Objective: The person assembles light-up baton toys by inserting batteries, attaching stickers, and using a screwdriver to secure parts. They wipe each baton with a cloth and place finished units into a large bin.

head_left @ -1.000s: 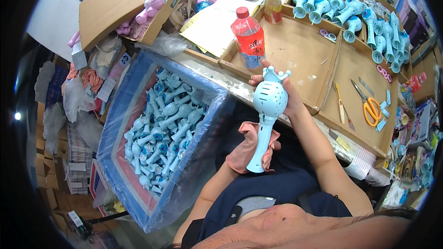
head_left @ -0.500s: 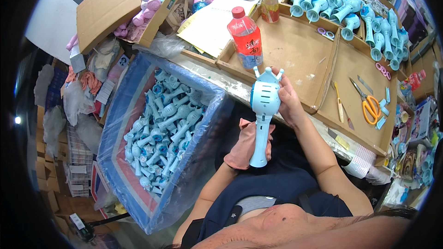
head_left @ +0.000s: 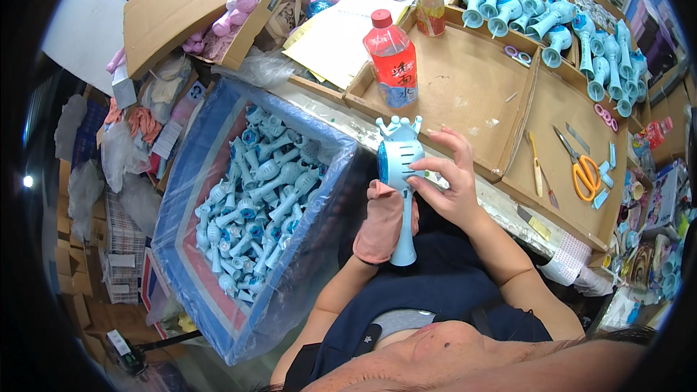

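A light blue toy wand (head_left: 404, 229) with a crown top and a slotted round head stands nearly upright in front of me, wide end of its handle down. My left hand (head_left: 382, 223), in a pink glove, is wrapped round the handle just below the head. The head's darker blue face is turned to the left. My bare right hand (head_left: 451, 183) is at the right side of the head, thumb and forefinger brought together there with the other fingers raised. A tiny greenish spot shows between those fingertips, too small to name.
At left, a plastic-lined blue crate (head_left: 170, 229) holds many similar wands. On the bench are a red-labelled bottle (head_left: 393, 65), a clear bottle (head_left: 430, 7), cardboard trays (head_left: 454, 76), orange-handled scissors (head_left: 585, 176), a yellow-handled tool (head_left: 536, 167) and more blue wands (head_left: 555, 18).
The wand has turned so its face shows at the left, and its head is slightly lower. My right hand has moved from behind the head to its right side. The left hand's grip has shifted up.
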The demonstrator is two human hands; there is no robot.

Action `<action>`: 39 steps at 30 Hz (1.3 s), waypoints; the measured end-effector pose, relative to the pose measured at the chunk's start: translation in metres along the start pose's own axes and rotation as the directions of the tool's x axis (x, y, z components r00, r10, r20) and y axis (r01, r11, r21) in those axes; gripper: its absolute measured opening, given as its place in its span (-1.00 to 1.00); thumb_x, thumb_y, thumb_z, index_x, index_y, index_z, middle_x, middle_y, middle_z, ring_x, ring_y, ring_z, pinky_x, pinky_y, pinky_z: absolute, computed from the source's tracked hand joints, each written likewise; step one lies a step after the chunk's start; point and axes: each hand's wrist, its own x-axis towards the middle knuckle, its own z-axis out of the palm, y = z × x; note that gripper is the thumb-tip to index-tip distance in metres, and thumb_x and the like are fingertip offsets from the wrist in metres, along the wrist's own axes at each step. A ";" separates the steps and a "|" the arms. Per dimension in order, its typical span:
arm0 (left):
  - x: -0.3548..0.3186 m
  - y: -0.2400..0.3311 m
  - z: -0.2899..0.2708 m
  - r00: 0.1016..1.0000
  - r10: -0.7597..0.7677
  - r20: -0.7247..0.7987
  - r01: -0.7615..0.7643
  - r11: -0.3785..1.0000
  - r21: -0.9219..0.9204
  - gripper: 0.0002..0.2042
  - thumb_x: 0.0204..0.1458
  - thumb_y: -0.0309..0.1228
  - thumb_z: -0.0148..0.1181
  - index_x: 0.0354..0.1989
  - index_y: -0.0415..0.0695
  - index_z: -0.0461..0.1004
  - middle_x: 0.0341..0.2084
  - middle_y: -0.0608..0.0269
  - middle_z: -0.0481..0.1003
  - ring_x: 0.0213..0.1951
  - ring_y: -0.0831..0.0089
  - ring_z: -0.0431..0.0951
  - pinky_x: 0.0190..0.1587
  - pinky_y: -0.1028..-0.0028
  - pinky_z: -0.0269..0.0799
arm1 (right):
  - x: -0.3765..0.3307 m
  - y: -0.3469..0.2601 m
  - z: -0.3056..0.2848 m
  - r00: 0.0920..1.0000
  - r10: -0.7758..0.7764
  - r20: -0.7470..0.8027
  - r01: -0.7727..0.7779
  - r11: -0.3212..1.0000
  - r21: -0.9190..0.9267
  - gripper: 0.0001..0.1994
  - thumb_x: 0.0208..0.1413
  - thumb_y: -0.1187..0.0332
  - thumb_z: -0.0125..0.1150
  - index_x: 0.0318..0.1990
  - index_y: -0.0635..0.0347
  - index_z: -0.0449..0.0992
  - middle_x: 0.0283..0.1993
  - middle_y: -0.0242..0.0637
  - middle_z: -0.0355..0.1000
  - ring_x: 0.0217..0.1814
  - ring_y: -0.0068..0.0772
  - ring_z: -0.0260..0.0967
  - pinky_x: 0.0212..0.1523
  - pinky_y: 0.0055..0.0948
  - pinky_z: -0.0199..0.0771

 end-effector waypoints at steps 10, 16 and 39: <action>-0.004 0.008 0.003 1.000 -0.014 -0.004 0.014 0.986 0.169 -0.45 0.08 0.25 -0.05 -0.20 -0.06 0.33 -0.63 0.31 0.38 -0.65 0.45 0.41 -0.57 0.40 0.38 | -0.006 -0.001 -0.003 1.000 -0.002 -0.002 0.002 0.998 -0.055 -0.80 -0.18 0.48 0.40 -0.36 0.14 0.50 -0.04 -0.22 0.37 0.16 0.01 0.23 0.16 -0.13 0.23; -0.004 0.025 0.005 0.988 -0.101 -0.118 0.089 0.991 -0.102 -0.32 0.01 0.38 -0.20 -0.19 -0.07 0.34 -0.67 0.32 0.38 -0.69 0.42 0.43 -0.64 0.28 0.44 | -0.026 0.021 -0.017 0.974 0.197 -0.115 -0.199 0.980 0.001 -0.89 0.00 0.48 0.28 -0.34 0.20 0.45 -0.09 -0.18 0.34 0.10 -0.09 0.26 0.13 -0.19 0.25; 0.000 0.005 0.005 0.897 0.391 0.207 -0.421 0.615 0.667 -0.89 0.09 -0.47 0.09 -0.45 -0.15 0.34 -0.64 0.42 0.37 -0.59 0.58 0.38 -0.52 0.53 0.32 | 0.007 -0.013 0.004 0.998 0.066 0.008 -0.067 0.994 0.081 -0.74 -0.15 0.47 0.45 -0.27 0.19 0.52 -0.29 -0.25 0.40 -0.30 -0.33 0.37 -0.37 -0.48 0.41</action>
